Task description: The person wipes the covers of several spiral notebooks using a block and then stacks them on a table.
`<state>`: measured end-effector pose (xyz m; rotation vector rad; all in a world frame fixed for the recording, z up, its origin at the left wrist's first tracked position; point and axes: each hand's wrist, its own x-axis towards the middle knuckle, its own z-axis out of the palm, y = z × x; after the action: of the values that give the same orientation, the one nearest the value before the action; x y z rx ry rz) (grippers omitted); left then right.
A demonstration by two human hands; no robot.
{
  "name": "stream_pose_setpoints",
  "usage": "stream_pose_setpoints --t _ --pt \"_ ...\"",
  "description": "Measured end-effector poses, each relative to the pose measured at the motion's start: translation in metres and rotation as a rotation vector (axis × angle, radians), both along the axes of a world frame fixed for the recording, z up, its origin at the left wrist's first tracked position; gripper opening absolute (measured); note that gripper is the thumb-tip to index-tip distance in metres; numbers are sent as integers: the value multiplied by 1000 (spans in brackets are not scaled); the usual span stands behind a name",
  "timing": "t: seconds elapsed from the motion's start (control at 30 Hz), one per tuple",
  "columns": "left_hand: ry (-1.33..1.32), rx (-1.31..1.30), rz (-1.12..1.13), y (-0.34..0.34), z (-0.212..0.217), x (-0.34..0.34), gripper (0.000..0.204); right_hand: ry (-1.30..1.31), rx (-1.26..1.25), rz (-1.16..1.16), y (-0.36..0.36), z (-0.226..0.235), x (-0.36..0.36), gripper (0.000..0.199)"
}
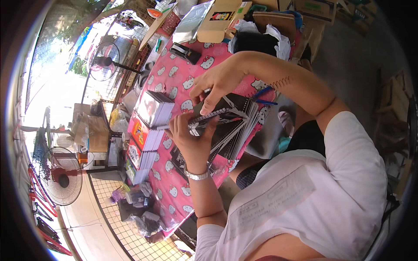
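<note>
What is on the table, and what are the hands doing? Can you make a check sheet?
Surface: table with pink cartoon-cat cloth.
Job's things: spiral-bound booklet held over a fanned booklet pile.
Clutter: stacked booklets, black stapler-like tool, cardboard boxes, blue pens.
Grippers: left hand grips the booklet; right hand pinches its top edge.
Cables: nothing seen.
Surroundings: two fans, wire-grid rack, bright outdoors.
</note>
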<state>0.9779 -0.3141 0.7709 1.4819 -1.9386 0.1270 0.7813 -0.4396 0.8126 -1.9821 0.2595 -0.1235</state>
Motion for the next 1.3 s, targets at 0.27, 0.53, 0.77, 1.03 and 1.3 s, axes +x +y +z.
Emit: stream_pose_setpoints --t 0.27,0.53,0.77,1.03,1.3 --pt "-57 3 -13 -6 16 23 58 194 -275 -119 -25 -14 15 45" --pt "-32 5 -17 -6 13 35 38 -98 61 -45 -19 -4 39 53" --pt "2 8 5 -12 12 34 41 -358 587 148 -21 -9 41 51" --pt "-2 18 17 -12 10 37 44 -99 197 78 -26 -2 50 36" --pt "60 76 32 -11 11 48 48 63 -115 -33 -43 -24 62 50"
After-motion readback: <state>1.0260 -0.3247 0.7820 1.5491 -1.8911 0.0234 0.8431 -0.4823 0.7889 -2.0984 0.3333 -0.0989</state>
